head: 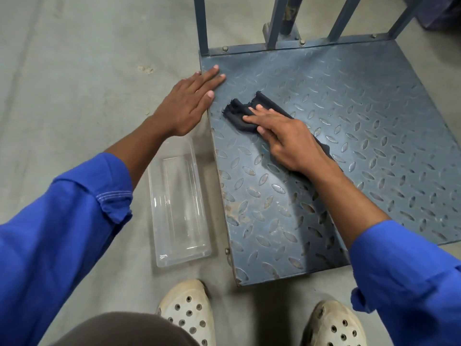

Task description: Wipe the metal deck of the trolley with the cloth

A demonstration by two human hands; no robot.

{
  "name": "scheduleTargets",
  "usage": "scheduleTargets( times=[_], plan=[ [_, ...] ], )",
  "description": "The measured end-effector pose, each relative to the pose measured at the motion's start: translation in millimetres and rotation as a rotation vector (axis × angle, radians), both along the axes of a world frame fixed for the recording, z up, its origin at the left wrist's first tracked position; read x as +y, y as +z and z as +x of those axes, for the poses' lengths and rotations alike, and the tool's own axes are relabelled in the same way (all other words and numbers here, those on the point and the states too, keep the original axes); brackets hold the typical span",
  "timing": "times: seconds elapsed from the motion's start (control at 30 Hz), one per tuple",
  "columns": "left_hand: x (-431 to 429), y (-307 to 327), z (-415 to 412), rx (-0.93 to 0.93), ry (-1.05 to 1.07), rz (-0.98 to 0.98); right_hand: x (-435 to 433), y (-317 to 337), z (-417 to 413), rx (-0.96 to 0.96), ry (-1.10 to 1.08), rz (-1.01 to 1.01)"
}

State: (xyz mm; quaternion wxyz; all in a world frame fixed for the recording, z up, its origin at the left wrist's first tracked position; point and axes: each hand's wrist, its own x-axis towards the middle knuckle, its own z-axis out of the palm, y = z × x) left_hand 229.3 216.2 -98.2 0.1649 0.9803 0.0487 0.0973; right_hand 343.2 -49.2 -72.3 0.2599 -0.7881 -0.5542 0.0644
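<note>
Well, the clear plastic tub sat on the floor just left of the deck; whether it held water I could not tell. My right hand pressed the dark cloth onto the deck's far-left part, fingers straight and slightly spread, hiding much of it (only the frayed end showed). My left hand lay flat, fingers together, across the deck's left edge. The trolley's uprights were cut off above. Open tread plate stretched right and near.
</note>
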Motion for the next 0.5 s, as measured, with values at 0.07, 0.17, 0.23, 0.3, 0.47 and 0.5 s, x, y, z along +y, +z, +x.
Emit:
scheduleTargets(
  times=[0.07,0.17,0.23,0.3,0.47,0.5],
  plan=[
    [-5,2,-1,-0.022,-0.003,-0.015,7,1,8,0.004,-0.076,0.003],
    [-9,2,-3,-0.051,0.001,-0.035,27,5,19,0.048,-0.203,0.001],
    [-7,1,-2,-0.07,-0.002,-0.036,43,6,24,0.054,-0.211,-0.003],
    [-2,0,0,-0.075,-0.005,-0.013,58,5,19,0.035,-0.127,-0.025],
    [2,1,-2,-0.061,-0.007,0.123,39,0,-37,-0.029,0.427,-0.052],
    [1,2,-2,-0.051,0.009,0.157,30,-2,-39,-0.037,0.496,-0.052]
  ],
)
